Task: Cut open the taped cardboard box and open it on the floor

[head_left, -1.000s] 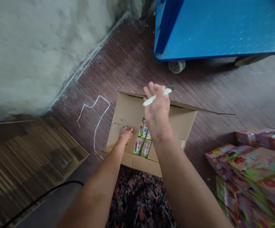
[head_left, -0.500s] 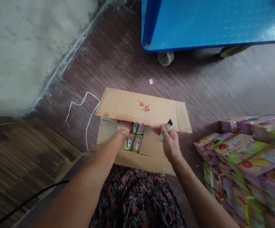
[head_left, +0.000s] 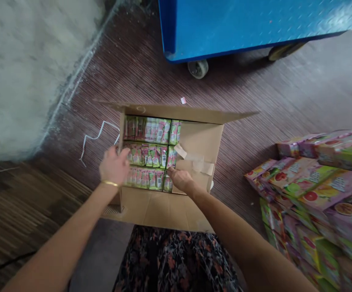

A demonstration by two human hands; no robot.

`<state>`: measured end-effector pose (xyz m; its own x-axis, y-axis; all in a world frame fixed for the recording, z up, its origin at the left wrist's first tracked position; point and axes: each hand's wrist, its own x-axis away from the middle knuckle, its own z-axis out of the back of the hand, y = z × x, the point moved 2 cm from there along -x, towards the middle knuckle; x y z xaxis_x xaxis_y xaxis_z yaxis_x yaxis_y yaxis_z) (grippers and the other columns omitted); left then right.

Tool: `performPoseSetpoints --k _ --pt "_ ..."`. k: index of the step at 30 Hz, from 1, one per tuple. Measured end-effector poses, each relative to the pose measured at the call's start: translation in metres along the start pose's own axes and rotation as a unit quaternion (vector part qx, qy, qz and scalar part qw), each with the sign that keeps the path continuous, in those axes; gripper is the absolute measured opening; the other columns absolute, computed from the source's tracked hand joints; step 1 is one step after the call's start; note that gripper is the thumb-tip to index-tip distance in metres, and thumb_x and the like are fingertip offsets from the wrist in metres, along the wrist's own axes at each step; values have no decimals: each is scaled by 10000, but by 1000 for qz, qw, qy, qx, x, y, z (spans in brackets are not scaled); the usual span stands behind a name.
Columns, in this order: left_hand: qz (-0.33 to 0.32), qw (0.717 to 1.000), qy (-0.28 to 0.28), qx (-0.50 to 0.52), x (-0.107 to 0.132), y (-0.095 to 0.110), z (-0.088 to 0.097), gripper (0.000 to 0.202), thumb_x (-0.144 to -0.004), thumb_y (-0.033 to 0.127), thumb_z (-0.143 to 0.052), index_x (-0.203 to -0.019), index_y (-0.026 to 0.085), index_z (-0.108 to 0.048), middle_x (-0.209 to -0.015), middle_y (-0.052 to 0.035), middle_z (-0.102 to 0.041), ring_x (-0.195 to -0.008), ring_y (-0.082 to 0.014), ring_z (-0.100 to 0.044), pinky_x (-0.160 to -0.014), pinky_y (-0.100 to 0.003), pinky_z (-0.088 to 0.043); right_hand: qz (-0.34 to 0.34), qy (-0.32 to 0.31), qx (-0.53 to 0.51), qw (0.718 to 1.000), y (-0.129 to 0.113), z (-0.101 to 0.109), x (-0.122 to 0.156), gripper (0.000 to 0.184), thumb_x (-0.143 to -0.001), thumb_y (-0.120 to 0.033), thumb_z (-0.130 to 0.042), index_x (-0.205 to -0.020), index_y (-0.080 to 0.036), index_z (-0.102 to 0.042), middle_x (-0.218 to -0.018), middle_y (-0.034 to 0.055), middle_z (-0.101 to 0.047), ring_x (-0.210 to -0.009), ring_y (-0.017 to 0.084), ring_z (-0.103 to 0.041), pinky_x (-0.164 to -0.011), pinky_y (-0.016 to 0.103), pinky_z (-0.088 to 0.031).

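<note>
An opened cardboard carton (head_left: 166,207) stands before me, filled with rows of small green and pink packets (head_left: 150,155). My left hand (head_left: 114,167), slightly blurred, lies over the upright left flap with its fingers apart. My right hand (head_left: 180,179) is closed at the inner edge of the right flap (head_left: 200,138), which covers part of the packets. Whether a tool is also inside that hand is hidden. Torn strips of tape (head_left: 202,167) cling to this flap. The far flap (head_left: 176,111) stands raised, and the near one leans toward me.
A blue platform cart (head_left: 239,28) on wheels stands beyond the carton. To the right are stacked colourful fruit-printed boxes (head_left: 312,182). White strap (head_left: 95,136) lies on the floor at left, near the wall (head_left: 26,73). A small paper scrap (head_left: 183,100) lies behind the carton.
The far flap has swung up and away, uncovering rows of packets. My left hand has moved left out of the carton. My right hand came down to the right flap; its pale, dark-tipped tool no longer shows.
</note>
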<state>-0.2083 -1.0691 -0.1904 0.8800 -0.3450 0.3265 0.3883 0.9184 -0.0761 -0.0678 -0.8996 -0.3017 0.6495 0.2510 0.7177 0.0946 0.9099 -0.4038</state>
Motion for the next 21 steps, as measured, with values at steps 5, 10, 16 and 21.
performPoseSetpoints --k 5,10,16,21 --pt "60 997 35 -28 -4 -76 21 555 -947 397 -399 -1493 333 -322 -1239 -62 -589 -927 -236 -598 -780 -314 -453 -1 19 40 999 -1 4 -4 471 -887 -27 -270 -1273 -105 -527 -1284 215 -548 -1024 263 -634 -780 394 -537" --pt "128 988 24 -85 -9 -102 28 584 -962 531 -355 -1511 400 -207 -1254 -23 -585 -972 -228 -592 -796 -292 -438 -11 32 69 997 -7 5 7 401 -884 -39 -313 -1145 -99 -612 -1236 199 -548 -1002 242 -618 -761 337 -524" --pt "159 986 -11 -57 -12 -131 24 644 -934 637 -173 -1525 418 -41 -1448 -73 -373 -1049 -273 -549 -885 -417 -467 -7 173 76 982 12 -7 95 221 -916 -198 -441 -1006 -209 -643 -1111 107 -599 -962 228 -592 -702 315 -524" --pt "182 978 -68 -71 -26 -158 -14 703 -920 646 -110 -1511 277 -204 -1570 -148 -88 -1352 -360 -249 -1043 -534 -362 -104 390 78 912 86 -51 211 247 -914 -215 -454 -1077 -248 -638 -1185 92 -589 -973 189 -605 -707 274 -538"
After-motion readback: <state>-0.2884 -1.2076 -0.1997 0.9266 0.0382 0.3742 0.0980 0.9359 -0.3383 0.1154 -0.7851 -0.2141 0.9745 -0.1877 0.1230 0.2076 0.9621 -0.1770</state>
